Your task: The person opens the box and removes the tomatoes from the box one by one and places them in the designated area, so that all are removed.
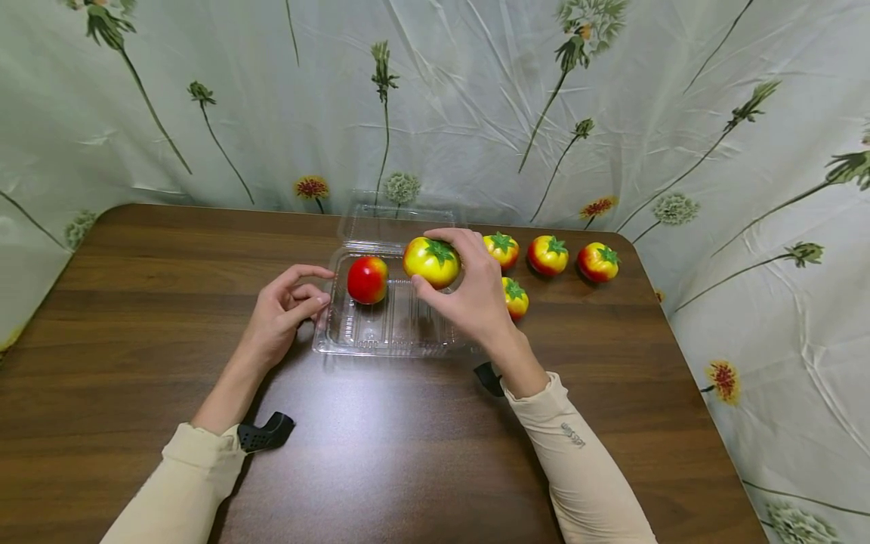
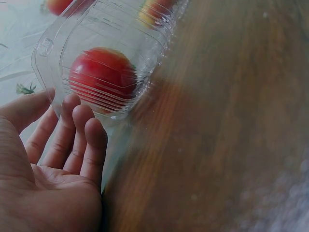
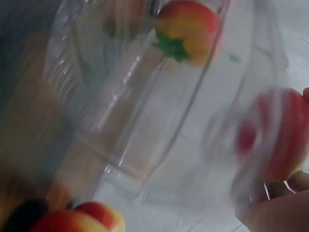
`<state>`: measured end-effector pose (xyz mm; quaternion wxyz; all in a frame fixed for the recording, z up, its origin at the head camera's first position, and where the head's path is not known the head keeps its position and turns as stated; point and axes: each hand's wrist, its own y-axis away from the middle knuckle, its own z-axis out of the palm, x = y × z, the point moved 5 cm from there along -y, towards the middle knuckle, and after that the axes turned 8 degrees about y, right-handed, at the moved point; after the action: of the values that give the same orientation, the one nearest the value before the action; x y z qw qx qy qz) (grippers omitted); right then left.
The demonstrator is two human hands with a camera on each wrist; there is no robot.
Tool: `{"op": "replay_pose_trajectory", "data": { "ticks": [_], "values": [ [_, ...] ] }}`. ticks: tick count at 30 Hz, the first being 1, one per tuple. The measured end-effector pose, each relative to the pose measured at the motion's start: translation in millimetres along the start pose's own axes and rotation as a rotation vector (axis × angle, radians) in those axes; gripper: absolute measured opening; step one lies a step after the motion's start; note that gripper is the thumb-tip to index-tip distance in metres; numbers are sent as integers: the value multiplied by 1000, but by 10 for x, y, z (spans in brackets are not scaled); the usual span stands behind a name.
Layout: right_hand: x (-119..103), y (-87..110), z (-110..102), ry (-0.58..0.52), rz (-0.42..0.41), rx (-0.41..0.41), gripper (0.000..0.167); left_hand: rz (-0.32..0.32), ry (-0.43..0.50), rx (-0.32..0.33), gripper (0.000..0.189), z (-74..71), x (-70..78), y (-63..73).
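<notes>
My right hand [image 1: 481, 291] grips a red-and-yellow tomato [image 1: 428, 262] with a green star-shaped top, thumb and fingers around its sides, over the right part of a clear plastic clamshell container [image 1: 381, 349]. Inside the container's left part sits another tomato [image 1: 368, 279], its red side up. The left hand [image 1: 282, 313] is at the container's left edge, fingers loosely bent and fingertips touching the rim. In the left wrist view, the tomato [image 2: 104, 77] shows through the clear wall near those fingertips. The right wrist view is blurred, with the held tomato [image 3: 287, 137] at its right.
Several more tomatoes stand to the right of the container, among them a middle one [image 1: 547, 255], a far right one [image 1: 598, 262] and one partly behind my right hand [image 1: 515, 301]. The container's raised lid [image 1: 408, 219] leans toward the flowered curtain [image 1: 462, 113]. Everything rests on a brown wooden table [image 1: 170, 325].
</notes>
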<state>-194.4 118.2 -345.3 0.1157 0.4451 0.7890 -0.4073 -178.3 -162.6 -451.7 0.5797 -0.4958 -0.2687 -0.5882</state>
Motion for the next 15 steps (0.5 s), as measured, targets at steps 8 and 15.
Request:
{"op": "replay_pose_trajectory", "data": {
  "ticks": [8, 15],
  "values": [
    [222, 58, -197, 47, 26, 40, 50, -6, -19, 8, 32, -13, -7, 7],
    [467, 123, -444, 97, 78, 71, 49, -10, -32, 15, 31, -19, -3, 2]
  ]
}}
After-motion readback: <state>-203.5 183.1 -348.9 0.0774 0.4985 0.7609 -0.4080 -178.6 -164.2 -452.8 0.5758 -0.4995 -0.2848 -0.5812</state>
